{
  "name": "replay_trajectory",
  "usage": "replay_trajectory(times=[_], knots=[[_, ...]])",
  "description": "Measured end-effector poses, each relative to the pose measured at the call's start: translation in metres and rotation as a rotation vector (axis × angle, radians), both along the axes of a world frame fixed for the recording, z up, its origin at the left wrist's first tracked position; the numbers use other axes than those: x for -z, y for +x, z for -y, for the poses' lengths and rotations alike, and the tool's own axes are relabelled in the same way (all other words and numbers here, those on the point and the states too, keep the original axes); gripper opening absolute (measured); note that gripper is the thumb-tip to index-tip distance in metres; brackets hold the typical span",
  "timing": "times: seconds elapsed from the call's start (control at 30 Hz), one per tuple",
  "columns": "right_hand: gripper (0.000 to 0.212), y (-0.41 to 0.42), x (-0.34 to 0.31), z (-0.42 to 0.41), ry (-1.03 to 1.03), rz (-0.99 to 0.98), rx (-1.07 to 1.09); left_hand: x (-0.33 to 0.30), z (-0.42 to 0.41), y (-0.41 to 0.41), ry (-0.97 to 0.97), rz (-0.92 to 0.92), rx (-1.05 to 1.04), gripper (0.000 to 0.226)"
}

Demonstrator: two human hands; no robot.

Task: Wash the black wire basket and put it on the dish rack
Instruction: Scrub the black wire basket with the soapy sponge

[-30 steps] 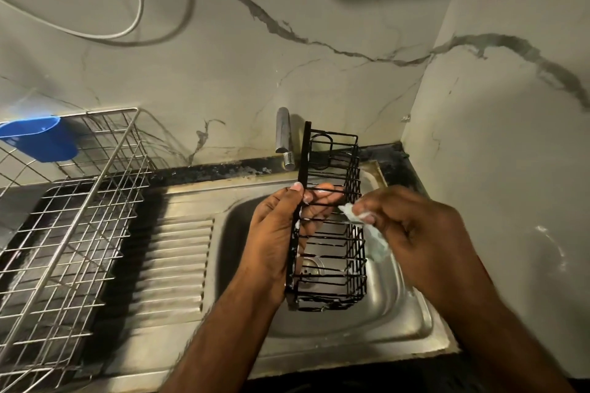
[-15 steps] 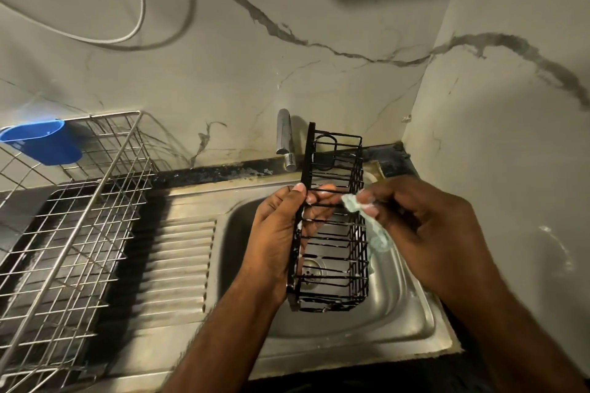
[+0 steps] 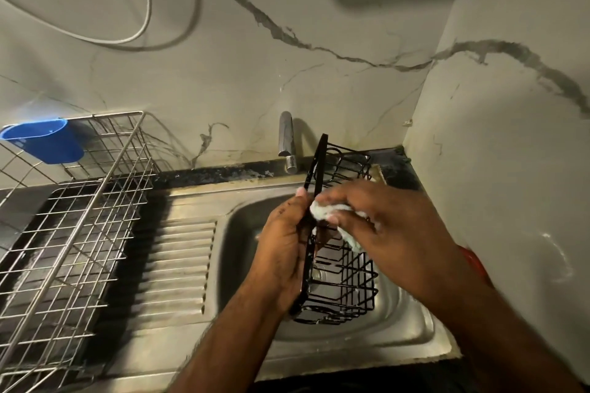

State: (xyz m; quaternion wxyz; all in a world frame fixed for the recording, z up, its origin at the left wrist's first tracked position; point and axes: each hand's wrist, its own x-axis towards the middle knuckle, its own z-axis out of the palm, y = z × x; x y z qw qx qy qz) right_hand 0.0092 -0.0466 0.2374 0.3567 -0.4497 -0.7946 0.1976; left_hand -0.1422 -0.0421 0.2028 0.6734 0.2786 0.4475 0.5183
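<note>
Your left hand [image 3: 282, 252] is wrapped around the solid black back edge of the black wire basket [image 3: 338, 265], holding it on end at the centre of the frame, above the sink bowl [image 3: 412, 325]. Your right hand [image 3: 386, 233] is clenched on a pale wet cloth [image 3: 325, 212] and presses it against the basket's upper wires, just beside your left thumb. The basket is a narrow rectangular cage of thin black wire, open side facing right, its lower end hanging inside the bowl's outline and its top reaching up beside the tap [image 3: 286, 143].

The marbled wall [image 3: 510, 137] closes in on the right, close to your right wrist. To the left lies the ribbed steel drainboard [image 3: 178, 265], bare and open. Further left on the bench stands the dish rack [image 3: 64, 249], silver wire, with a blue cup [image 3: 44, 140] hooked on its far rim at the upper left.
</note>
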Motion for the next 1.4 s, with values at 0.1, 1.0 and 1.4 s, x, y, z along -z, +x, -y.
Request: replay_trajectory(times=[0.1, 1.0, 1.4], knots=[[0.030, -0.006, 0.007, -0.005, -0.060, 0.169, -0.125, 0.005, 0.000, -0.001, -0.004, -0.049, -0.002, 0.060], [0.017, 0.003, 0.017, -0.017, -0.058, 0.122, 0.064, 0.020, 0.001, -0.001, 0.117, -0.116, 0.157, 0.083], [0.019, 0.004, 0.032, -0.004, -0.182, 0.145, 0.217, 0.017, 0.001, -0.006, 0.184, -0.273, 0.172, 0.082]])
